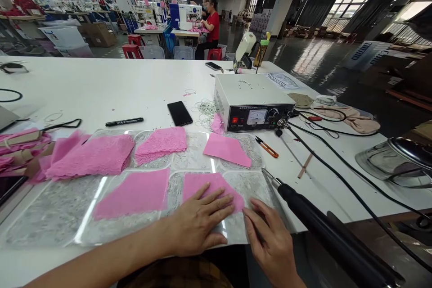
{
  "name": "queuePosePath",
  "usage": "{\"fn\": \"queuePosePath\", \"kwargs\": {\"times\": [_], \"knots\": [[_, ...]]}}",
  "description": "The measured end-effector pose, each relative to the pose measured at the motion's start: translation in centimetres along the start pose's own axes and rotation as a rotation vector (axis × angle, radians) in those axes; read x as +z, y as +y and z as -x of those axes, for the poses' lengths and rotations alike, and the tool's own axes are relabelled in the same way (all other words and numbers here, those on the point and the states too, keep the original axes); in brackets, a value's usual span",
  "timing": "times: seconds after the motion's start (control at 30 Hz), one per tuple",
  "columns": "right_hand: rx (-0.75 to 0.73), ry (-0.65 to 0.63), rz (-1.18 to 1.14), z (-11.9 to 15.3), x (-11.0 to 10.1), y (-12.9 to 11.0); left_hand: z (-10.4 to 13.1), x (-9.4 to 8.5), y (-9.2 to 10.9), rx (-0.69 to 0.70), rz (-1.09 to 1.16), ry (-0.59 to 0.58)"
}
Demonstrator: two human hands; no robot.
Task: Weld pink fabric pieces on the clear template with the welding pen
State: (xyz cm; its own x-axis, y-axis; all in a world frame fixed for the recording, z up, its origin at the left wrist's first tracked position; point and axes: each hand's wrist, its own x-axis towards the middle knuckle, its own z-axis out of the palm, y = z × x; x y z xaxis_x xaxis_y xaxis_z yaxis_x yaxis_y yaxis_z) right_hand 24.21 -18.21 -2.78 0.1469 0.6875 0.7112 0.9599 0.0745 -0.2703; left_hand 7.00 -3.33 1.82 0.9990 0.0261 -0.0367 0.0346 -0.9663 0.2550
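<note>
My left hand [205, 218] lies flat, fingers spread, on a pink fabric piece [199, 184] at the front of a clear-covered grey mat [50, 213]. At that piece's lower right corner, my right hand [270, 234] has thumb and forefinger drawn together at the edge; the exact grip is partly hidden. Left of it lies another flat pink cut piece [135, 195]. Behind are a stack of pink lace pieces [162, 144], a larger pink lace pile [91, 155] and a smooth pink piece [227, 149]. A black handheld tool with a metal tip [303, 207] points in from the right.
A control box [254, 99] with a meter stands behind the mat, its black cables [337, 168] running right. Orange thread snips [266, 147], a phone [180, 113], a black marker [124, 121] and a glass jar [394, 162] are around. A person in red [212, 27] sits at a sewing machine.
</note>
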Motion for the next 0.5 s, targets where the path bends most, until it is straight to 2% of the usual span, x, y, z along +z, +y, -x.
{"fn": "queuePosePath", "kwargs": {"times": [0.33,0.43,0.5], "knots": [[0.003,0.002,0.03,-0.39,0.1,-0.11,-0.21,0.26,-0.23,0.032,0.013,0.054],[0.058,0.042,0.002,-0.16,-0.15,-0.26,-0.38,0.24,-0.21,0.032,0.008,0.058],[0.159,0.087,-0.045,0.34,-0.63,-0.3,-0.45,0.24,-0.21,0.029,0.0,0.045]]}}
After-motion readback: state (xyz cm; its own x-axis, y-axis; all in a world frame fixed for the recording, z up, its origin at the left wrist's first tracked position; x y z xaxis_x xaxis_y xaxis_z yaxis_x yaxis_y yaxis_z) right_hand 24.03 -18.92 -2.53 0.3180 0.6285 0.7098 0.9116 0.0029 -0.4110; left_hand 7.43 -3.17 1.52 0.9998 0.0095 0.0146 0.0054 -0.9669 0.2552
